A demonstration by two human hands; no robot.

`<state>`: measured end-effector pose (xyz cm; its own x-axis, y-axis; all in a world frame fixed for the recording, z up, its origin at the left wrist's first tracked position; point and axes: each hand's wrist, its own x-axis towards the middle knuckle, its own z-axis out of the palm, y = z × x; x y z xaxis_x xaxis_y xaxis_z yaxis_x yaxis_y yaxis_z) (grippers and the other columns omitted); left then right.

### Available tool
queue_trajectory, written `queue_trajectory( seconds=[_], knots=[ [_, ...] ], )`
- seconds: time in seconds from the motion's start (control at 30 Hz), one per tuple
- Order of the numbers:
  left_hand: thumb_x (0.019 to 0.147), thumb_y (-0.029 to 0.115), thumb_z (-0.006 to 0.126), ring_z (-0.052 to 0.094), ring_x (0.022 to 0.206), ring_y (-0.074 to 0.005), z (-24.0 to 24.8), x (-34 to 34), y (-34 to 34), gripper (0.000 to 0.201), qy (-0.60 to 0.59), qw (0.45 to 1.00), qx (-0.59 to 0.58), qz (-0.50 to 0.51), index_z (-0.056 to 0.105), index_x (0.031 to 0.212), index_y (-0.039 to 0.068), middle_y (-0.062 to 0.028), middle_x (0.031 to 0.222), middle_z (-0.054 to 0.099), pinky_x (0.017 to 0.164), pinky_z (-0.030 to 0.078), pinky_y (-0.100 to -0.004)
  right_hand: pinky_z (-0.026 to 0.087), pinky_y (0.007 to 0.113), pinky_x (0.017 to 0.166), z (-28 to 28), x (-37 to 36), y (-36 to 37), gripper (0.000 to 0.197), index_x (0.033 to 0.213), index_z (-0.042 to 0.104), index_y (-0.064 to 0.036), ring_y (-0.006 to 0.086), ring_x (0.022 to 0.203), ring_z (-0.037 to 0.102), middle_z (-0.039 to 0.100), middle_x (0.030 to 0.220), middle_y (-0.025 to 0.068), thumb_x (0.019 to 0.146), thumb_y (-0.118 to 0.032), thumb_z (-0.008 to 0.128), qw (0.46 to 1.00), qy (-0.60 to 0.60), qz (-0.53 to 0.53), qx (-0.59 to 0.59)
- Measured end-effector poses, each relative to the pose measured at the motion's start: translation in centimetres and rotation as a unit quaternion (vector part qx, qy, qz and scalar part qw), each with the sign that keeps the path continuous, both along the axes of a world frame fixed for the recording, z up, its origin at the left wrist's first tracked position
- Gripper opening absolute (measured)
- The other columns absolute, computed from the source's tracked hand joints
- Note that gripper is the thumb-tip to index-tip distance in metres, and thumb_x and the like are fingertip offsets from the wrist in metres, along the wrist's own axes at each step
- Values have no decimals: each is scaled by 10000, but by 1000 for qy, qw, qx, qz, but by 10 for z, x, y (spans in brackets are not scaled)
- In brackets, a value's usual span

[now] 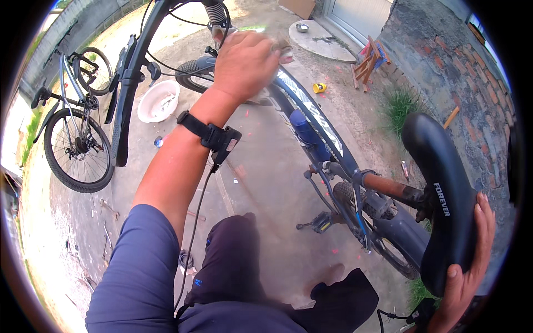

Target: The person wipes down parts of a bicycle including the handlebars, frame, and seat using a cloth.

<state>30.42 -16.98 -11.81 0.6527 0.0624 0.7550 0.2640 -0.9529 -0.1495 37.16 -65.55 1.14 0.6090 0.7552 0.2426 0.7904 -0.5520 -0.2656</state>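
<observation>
A bicycle (300,100) with a dark frame stands upright in front of me, its handlebar to the left and its saddle (444,188) to the right. My left hand (247,64) is closed at the front of the frame, near the head tube. A crumpled rag (284,53) pokes out from its fingers, mostly hidden and blurred. Around the rear of the black saddle wraps my right hand (472,261), thumb on the near side and fingers along the outer edge. A blue bottle (302,126) sits along the frame below the top tube.
Another bicycle (78,133) stands at the left. Beyond the handlebar is a pale pink basin (159,101). A yellow cup (319,87) lies on the concrete, and a wooden folding stool (367,62) stands by the brick wall (461,72). Loose tools (108,208) lie at lower left.
</observation>
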Motion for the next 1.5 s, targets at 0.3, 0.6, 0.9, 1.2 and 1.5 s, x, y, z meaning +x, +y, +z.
queue_trajectory(
  seconds=[0.3,0.6,0.9,1.2,1.5],
  knots=[
    [781,237,686,571,740,-235,-74,40,-150,199,144,977,-70,-139,584,659,117,-42,683,548,781,436,-384,212,494,1203,0,-3,8,785,1460,466,-7,378,1450,349,402,1527,244,941,-595,483,1000,19,-4,11],
    [794,217,737,592,892,-261,-29,16,-37,135,-62,994,32,-87,646,839,128,-22,848,612,841,436,-413,243,480,1193,-6,-1,7,776,1464,462,4,374,1440,367,394,1530,244,946,-574,489,998,37,-20,38],
    [974,184,620,562,871,-359,-51,32,-244,140,-153,705,-617,-313,608,1030,56,-131,955,571,758,452,-435,261,469,1183,-17,9,8,775,1462,463,4,375,1425,389,400,1524,253,944,-572,488,998,30,-3,56],
    [992,99,546,579,1097,-382,-101,16,-267,224,-65,725,-567,-386,640,1190,53,-159,1261,598,943,453,-460,248,467,1189,-14,1,5,807,1466,451,11,366,1427,386,408,1521,248,927,-589,480,998,30,-28,57],
    [697,-16,726,618,1095,-331,-109,15,-263,546,-112,781,-517,-332,659,1233,64,-112,1217,617,924,509,-424,247,466,1189,-13,-2,7,781,1459,460,20,353,1423,388,415,1519,234,944,-568,478,997,24,-25,72]
  ],
)
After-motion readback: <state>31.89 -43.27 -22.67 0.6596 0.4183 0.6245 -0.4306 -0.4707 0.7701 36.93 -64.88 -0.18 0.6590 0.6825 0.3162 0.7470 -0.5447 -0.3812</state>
